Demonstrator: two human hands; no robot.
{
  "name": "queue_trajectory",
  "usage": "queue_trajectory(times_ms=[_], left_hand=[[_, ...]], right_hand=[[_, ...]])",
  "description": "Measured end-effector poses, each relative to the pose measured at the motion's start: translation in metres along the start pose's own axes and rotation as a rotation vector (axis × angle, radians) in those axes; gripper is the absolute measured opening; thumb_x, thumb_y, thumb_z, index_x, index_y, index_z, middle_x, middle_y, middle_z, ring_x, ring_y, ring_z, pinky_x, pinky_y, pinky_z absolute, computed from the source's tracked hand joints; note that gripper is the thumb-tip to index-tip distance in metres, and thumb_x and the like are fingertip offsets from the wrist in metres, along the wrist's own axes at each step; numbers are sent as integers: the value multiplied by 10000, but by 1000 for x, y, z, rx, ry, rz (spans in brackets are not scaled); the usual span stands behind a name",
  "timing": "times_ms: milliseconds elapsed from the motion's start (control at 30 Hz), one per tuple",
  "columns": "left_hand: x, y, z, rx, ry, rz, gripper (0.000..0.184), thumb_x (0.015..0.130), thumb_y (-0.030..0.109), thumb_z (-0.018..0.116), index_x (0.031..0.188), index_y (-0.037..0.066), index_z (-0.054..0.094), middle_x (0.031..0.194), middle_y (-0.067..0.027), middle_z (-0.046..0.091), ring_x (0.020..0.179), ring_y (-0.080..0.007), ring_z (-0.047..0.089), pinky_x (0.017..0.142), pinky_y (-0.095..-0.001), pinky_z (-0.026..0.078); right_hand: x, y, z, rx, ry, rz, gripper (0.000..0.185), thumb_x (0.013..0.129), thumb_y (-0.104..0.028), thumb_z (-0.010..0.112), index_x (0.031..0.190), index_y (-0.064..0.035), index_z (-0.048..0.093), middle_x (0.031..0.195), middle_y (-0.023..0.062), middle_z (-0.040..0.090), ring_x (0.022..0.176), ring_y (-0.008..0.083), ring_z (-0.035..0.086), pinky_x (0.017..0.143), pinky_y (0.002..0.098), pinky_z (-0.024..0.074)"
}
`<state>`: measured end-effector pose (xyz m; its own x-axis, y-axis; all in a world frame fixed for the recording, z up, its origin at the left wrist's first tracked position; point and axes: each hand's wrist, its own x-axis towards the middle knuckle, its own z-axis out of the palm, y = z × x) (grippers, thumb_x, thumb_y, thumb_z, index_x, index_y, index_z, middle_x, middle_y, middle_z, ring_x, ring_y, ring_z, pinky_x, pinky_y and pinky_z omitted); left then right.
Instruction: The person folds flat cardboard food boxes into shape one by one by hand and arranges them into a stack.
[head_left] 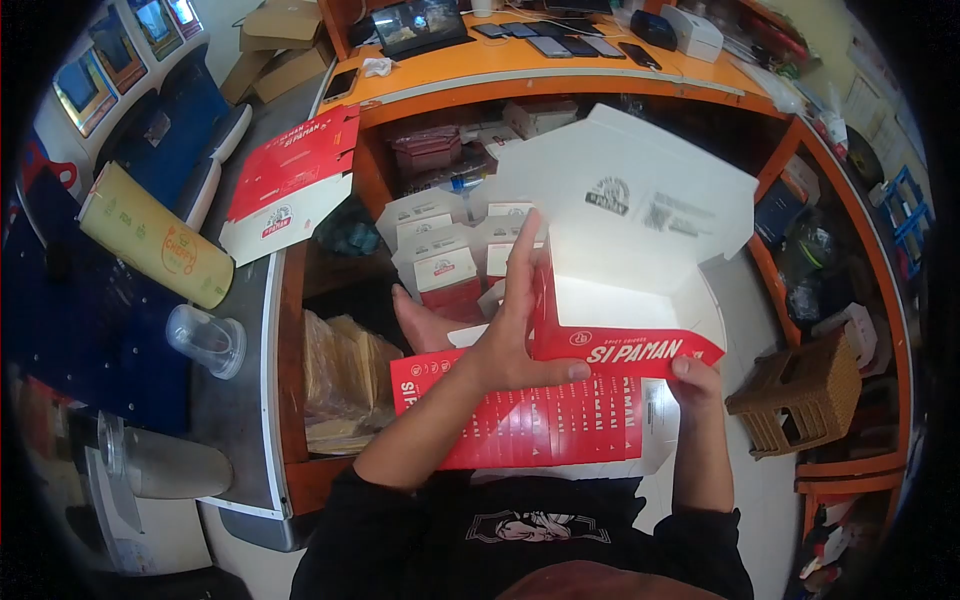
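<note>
Between my two hands is a partly folded red and white food box (635, 347) marked "SI PAMAN", its white lid flap raised behind it. My left hand (510, 340) grips the box's left side, thumb on the red front and a finger reaching up along the side wall. My right hand (695, 382) pinches the front right corner with the thumb on the red panel. Under the box, on my lap, a fanned row of flat red box blanks (530, 430) lies. Beyond my hands, several folded white and red boxes (445, 270) stand low by the shelf.
Left, a grey counter (240, 400) holds flat box sheets (290, 180), a stack of yellow cups (155, 235) and clear plastic cups (205, 340). An orange desk (440, 75) with a tablet (420, 25) and phones stands ahead. A brown wicker basket (795, 400) sits right.
</note>
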<state>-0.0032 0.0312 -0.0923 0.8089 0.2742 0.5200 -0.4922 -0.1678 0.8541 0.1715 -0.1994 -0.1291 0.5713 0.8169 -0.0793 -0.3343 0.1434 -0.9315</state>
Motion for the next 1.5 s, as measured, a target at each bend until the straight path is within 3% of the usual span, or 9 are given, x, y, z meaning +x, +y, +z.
queue_trajectory(times_ms=[133,533,767,867,967,1033,1233,1367,1500], left_hand=[[0,-4,1,-159,76,-26,1388,674,334,892,1588,85,-122,1455,-201,351,1429,-346,324,1185,-453,248],[1,-11,6,-227,88,-48,1322,702,340,876,1581,92,-80,1493,-210,295,1446,-332,297,1201,-452,239],[19,-17,9,-175,126,19,1166,791,289,855,1574,72,18,1491,-200,325,1430,-296,334,1171,-420,330],[31,-19,1,-167,39,-92,1141,764,331,886,1562,58,118,1458,-194,389,1391,-287,400,1141,-406,380],[55,-19,8,-184,-95,-239,1079,749,351,897,1540,50,227,1421,-187,448,1333,-273,472,1118,-388,399],[72,-25,19,-113,-170,-274,984,781,300,877,1526,52,284,1399,-177,482,1301,-256,494,1126,-364,370],[89,-85,58,-256,-200,-507,1001,841,533,779,1552,53,263,1387,-203,506,1236,-268,554,1019,-379,460],[72,-151,67,16,-407,-677,878,872,609,711,1481,45,426,1308,-196,580,1171,-242,598,993,-333,465],[71,-160,64,70,-886,-670,675,891,606,691,1213,13,694,1084,-131,700,1049,-163,628,930,-285,476]], right_hand=[[-2,11,1,-57,-116,-175,1002,599,-316,904,1433,8,452,1312,170,620,1197,275,618,979,382,518],[-1,16,-6,-26,-80,-148,1069,709,-373,852,1532,0,280,1336,194,590,1190,267,627,1026,417,503],[2,-7,11,-147,449,-218,1208,682,-555,879,1560,-61,213,1451,180,458,1337,302,500,1114,447,396],[-16,-2,-6,-771,407,-648,1154,661,-536,901,1531,-77,299,1414,182,472,1388,336,426,1114,493,372],[-42,-41,7,-1387,74,-699,1045,652,-417,933,1489,-94,398,1423,183,455,1415,364,372,1117,519,349],[-44,-47,6,-1316,-88,-553,836,682,-321,934,1378,-77,541,1411,168,515,1363,365,447,1104,484,373],[-66,-40,-17,-923,-332,-72,552,778,-142,870,1261,-36,625,1194,123,701,1119,252,650,998,368,467],[-89,-14,-41,-493,29,-119,329,887,-55,737,1200,-9,646,1098,56,719,1022,165,657,931,323,489],[-109,25,-68,-160,249,-283,522,889,-151,746,1349,-28,531,1277,61,637,1174,164,587,1040,358,420]])
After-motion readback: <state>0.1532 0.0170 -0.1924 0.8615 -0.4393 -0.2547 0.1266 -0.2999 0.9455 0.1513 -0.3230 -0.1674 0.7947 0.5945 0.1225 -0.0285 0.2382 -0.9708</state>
